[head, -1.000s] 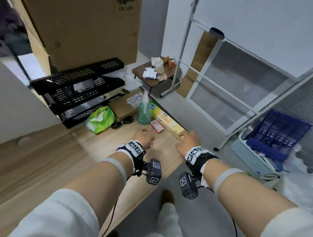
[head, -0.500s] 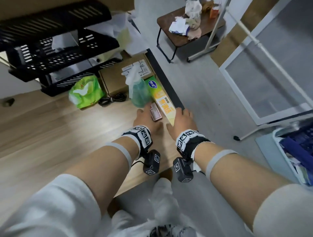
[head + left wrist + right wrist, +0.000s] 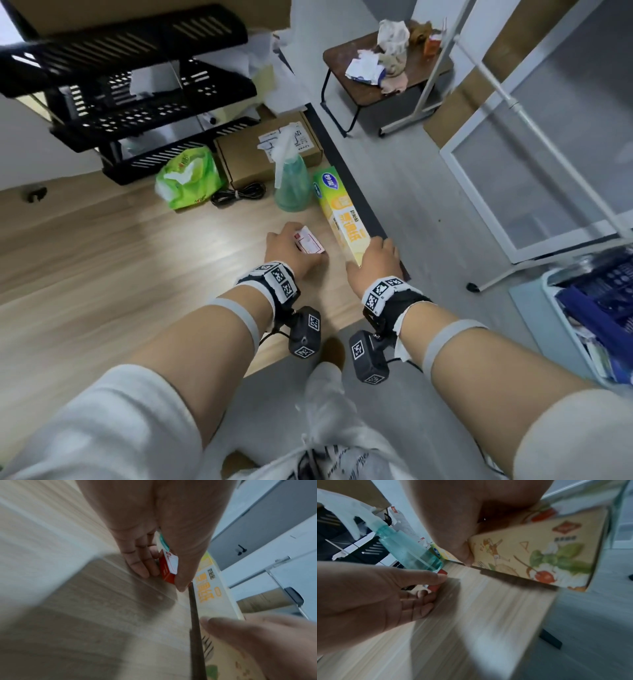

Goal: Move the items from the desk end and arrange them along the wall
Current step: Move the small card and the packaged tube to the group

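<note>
A small red and white box sits on the wooden desk near its right end. My left hand pinches it between thumb and fingers. A long yellow box lies along the desk's right edge, and my right hand grips its near end from above. A teal spray bottle stands just beyond both. Further back lie a green tissue pack and a brown carton.
A black tiered paper tray stands against the wall behind the items. A coiled black cable lies beside the tissue pack. Off the desk are a small brown side table, a white board frame and a crate.
My left hand has closed on the small red box and my right hand has settled over the near end of the yellow box. The view has tilted further down.
</note>
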Demonstrator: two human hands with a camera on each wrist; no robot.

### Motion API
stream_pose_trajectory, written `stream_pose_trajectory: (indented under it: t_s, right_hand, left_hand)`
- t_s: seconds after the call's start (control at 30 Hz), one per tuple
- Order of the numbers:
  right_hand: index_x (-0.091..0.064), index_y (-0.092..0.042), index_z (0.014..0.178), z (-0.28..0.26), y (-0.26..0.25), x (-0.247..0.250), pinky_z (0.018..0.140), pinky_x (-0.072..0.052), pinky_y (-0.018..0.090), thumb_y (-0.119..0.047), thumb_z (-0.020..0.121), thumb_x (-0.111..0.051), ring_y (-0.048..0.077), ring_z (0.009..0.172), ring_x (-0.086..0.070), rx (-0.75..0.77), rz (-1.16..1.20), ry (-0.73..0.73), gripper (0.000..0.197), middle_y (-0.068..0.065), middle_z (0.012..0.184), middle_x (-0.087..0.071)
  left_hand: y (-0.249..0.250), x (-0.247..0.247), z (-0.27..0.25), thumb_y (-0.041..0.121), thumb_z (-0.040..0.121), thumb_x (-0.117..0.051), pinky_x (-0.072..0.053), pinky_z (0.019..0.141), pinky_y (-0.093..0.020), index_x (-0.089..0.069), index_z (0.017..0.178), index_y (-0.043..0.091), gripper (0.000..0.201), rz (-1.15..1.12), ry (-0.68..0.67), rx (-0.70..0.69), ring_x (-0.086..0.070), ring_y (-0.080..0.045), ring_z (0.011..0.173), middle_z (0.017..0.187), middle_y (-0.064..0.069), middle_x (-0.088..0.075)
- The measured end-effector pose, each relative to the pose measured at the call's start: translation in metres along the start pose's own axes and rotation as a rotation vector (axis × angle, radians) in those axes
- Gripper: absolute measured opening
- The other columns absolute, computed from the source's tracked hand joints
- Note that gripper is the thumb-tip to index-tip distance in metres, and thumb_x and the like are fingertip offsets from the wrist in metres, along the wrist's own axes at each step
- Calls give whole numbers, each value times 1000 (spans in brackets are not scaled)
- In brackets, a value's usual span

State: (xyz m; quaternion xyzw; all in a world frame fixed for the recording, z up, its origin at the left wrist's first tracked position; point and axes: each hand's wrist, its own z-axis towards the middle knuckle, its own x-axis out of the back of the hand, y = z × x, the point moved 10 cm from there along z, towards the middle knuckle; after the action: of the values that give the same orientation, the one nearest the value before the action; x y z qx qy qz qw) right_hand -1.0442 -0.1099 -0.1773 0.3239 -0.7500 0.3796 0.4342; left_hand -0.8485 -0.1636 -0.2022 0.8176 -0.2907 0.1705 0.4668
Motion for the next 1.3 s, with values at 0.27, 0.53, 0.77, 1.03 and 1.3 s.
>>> stream_pose_trajectory:
  t_s: [0.27,0.53,0.77,1.03,1.3]
  right_hand:
    - [-38,-5,119,-115,-20,-36,74,-46,38,-28,84,-61,39,100,-58,-78,42,-69,48,12,125,-40]
    - [-40,-6,125,-264,-186,-82,82,-47,37,-32,86,-62,37,100,-60,218,94,-134,52,11,128,-38]
    - [-43,-7,127,-396,-357,-119,78,-45,34,-36,85,-63,34,101,-59,566,33,-205,55,13,127,-45]
    - [-39,-14,128,-528,-524,-173,72,-51,37,-34,82,-63,31,87,-60,940,-43,-229,55,9,120,-48]
    - [-38,-17,129,-634,-688,-301,84,-50,39,-33,80,-68,35,105,-59,1204,-153,-388,60,12,122,-52]
  left_hand:
    - [-92,66,-70,14,64,-88,-59,73,-37,-48,115,29,66,-424,40,36,-65,-24,79,106,-14,-68]
    - [-220,205,-193,-21,76,-68,-59,78,-38,-39,133,18,74,-926,71,78,-61,-32,98,117,-22,-54]
    - [-343,368,-307,-9,83,-69,-61,64,-26,-41,136,16,65,-1241,315,57,-63,-21,76,110,-14,-55]
    - [-491,502,-411,-7,95,-45,-59,54,-29,-50,127,15,39,-1329,697,58,-59,-27,82,117,-17,-52]
    - [-647,615,-482,-12,95,-44,-61,66,-36,-57,116,21,41,-1372,991,179,-61,-35,91,112,-19,-55]
